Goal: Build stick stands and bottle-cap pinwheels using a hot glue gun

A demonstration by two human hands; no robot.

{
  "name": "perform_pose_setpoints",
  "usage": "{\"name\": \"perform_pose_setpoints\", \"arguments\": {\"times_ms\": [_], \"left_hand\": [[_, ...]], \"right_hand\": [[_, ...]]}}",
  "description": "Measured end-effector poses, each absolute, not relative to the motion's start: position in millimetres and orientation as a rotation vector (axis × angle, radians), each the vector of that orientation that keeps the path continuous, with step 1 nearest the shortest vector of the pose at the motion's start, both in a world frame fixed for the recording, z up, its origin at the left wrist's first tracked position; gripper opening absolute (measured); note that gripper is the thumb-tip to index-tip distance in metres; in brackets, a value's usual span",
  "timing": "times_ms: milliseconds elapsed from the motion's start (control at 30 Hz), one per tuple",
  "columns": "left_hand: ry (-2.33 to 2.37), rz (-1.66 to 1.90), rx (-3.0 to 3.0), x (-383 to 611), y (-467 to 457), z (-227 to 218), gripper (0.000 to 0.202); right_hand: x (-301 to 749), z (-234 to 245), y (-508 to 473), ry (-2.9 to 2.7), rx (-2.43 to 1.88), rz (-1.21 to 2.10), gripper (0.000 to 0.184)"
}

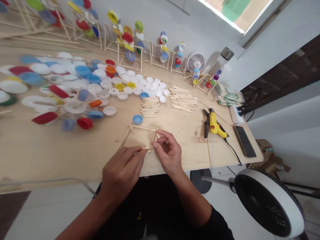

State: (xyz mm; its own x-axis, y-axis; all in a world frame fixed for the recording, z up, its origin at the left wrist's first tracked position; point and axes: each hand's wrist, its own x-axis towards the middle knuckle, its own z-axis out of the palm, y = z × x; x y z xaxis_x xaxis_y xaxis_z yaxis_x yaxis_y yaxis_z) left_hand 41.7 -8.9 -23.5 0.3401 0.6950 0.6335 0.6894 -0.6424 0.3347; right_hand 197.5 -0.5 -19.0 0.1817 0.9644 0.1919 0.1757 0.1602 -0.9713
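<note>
Closest to me, at the near edge of the table [50,150], both hands meet on the stick frame [143,128], which lies flat on the wood just in front of my body. My left hand [122,170] has its fingers drawn together, tips resting at the frame's near right corner; whether they pinch a stick or only press it down, I cannot tell. My right hand [168,151] pinches the right side stick between thumb and forefinger, just above that same corner, the other fingers loosely curled.

The frame reads as a square. Its far, left and right sticks are in place, and the near side is mostly hidden under my hands. I judge the near right corner to be the joint in hand. It is a flat square only, with no uprights and no caps on it, so most of the build seems left to do.

Just beyond the frame sits a blue cap [137,119], then a small stick pile [150,107] and a bigger pile [182,97] to its right. The glue gun [215,126] lies off to my right, apart from my hands, with a phone [245,141] near the table's right edge. Farther left spreads a litter of bottle caps [140,83], white, blue and red. Along the wall stand the finished stands [130,50], stick frames hung with coloured caps.
</note>
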Motion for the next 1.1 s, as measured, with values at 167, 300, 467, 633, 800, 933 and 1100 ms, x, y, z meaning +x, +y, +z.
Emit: {"name": "perform_pose_setpoints", "arguments": {"times_ms": [167,300,467,633,800,933,1100], "left_hand": [[1.320,1.230,2.578,42,-9,-18,0.017],[1.338,1.099,2.695,47,-3,-19,0.017],[1.359,1.043,2.743,48,0,-22,0.016],[1.405,1.037,2.776,49,2,-25,0.013],[1.393,1.070,2.748,49,1,-24,0.014],[1.396,1.080,2.600,48,-4,-16,0.020],[1.350,1.111,2.357,47,-7,3,0.022]], "right_hand": [[198,-18,0,-1.276,-1.273,0.835,0.028],[198,-18,1,-1.280,-1.276,0.837,0.028],[198,-17,1,-1.258,-1.258,0.862,0.028],[199,-17,1,-1.262,-1.273,0.868,0.029],[198,-17,1,-1.266,-1.266,0.863,0.029],[198,-19,2,-1.240,-1.229,0.869,0.029],[200,-19,2,-1.243,-1.213,0.872,0.028]]}}
